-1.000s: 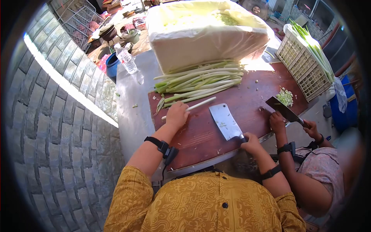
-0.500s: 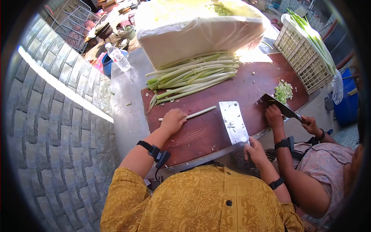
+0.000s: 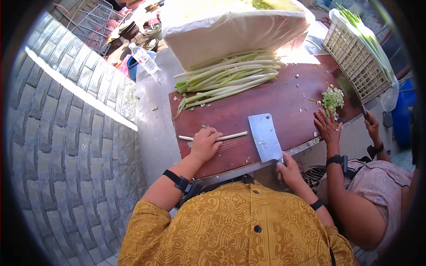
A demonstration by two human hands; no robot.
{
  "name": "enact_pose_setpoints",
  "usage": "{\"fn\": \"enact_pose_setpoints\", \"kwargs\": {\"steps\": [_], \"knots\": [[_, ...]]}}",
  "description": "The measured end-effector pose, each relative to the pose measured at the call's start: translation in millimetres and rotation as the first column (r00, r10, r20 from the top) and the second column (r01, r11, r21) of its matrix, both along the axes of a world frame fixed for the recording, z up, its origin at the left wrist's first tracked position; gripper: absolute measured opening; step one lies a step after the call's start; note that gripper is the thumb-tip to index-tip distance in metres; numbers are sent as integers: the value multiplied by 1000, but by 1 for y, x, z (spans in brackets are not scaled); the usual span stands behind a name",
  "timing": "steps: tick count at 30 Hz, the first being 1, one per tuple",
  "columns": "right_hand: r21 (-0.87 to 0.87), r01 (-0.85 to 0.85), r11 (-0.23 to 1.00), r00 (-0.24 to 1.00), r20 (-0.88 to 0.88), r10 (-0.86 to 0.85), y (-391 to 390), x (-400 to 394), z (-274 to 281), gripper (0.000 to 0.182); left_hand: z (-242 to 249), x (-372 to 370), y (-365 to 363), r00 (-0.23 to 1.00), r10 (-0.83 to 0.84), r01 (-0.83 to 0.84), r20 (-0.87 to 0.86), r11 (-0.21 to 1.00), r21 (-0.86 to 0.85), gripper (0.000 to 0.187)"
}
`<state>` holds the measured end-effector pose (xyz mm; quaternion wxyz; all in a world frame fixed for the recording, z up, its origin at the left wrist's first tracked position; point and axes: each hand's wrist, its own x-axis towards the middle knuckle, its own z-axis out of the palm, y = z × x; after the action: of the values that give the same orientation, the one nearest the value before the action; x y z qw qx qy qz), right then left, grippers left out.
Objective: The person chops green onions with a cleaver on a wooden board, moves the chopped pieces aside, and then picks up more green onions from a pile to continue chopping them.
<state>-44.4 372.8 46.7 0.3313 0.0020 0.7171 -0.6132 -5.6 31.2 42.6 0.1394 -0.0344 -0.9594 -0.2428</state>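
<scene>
A single white scallion stalk (image 3: 234,135) lies across the near part of the reddish-brown board (image 3: 213,122). Over its middle, the curled fingers of my left hand (image 3: 206,144) press it to the wood. My right hand (image 3: 290,169) grips the handle of a broad cleaver (image 3: 265,138) by the board's front edge. The cleaver's blade is turned flat toward me, just right of the stalk's tip, with small green bits stuck on it. Behind both hands lies a bundle of long scallions (image 3: 230,76).
On the right, a co-worker's hand (image 3: 328,126) spreads beside chopped scallion (image 3: 333,99); the other hand holds a knife (image 3: 364,111). A plastic-lined white box (image 3: 235,37) stands behind the bundle. There are a crate (image 3: 359,60) of scallions, a bottle (image 3: 144,58) and a brick wall (image 3: 75,128).
Fewer bits cling to my cleaver's blade. The co-worker's knife has moved off the board to the right, and their other hand has opened by the chopped pile. My view has shifted slightly.
</scene>
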Motion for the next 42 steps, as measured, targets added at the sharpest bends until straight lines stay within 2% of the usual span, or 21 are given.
{"fn": "enact_pose_setpoints", "kwargs": {"steps": [3,9,24,33,39,42], "knots": [[10,19,1000,999,-28,-19,-4,12,5,67,-14,-17,13,999,-38,38,-4,999,22,23],[74,26,997,995,-101,-19,-12,32,1,67,-40,-33,21,997,-72,70,15,994,87,13],[46,42,998,999,-28,-41,-12,40,-12,64,-43,-34,24,999,-10,5,30,985,172,9],[71,12,997,994,-107,-4,-21,26,-13,64,-39,-36,23,995,-54,38,82,981,191,8],[192,-30,981,964,-255,79,-34,6,-20,64,-38,-36,23,995,-71,57,64,978,200,7],[187,-44,981,978,-192,81,-45,1,-11,64,-39,-36,22,995,-83,70,54,976,208,7]]}}
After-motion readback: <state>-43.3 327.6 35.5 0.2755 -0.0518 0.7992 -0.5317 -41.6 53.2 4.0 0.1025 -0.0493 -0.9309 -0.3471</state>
